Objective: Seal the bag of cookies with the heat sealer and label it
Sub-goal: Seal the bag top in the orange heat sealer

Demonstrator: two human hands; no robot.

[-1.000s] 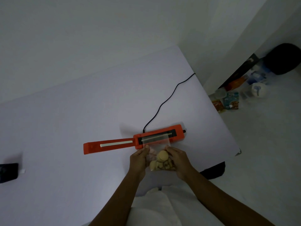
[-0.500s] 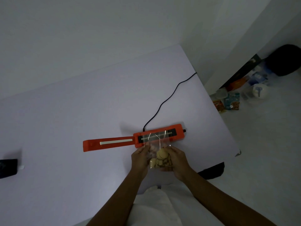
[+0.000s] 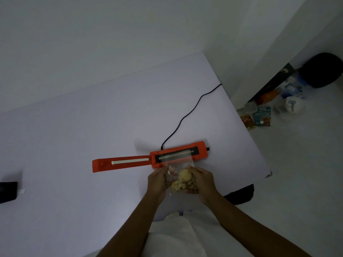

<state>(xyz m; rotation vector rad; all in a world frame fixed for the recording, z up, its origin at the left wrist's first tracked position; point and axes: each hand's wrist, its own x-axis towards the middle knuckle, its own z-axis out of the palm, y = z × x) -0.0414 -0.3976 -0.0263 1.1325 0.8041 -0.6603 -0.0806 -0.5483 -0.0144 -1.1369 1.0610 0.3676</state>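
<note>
At the near edge of the table: clear bag of cookies, held between both hands just in front of the heat sealer.
Bag top: clear upper margin lies over the sealer's base, across the sealing strip.
Left hand: fingers curled, pinching the bag's left side.
Right hand: fingers curled round the bag's right side.
Sealer: orange; lid swung open, lying flat to the left.
Cord: black, runs from the sealer's back to the table's far right edge.
Left margin: dark object, well apart, unidentifiable.
</note>
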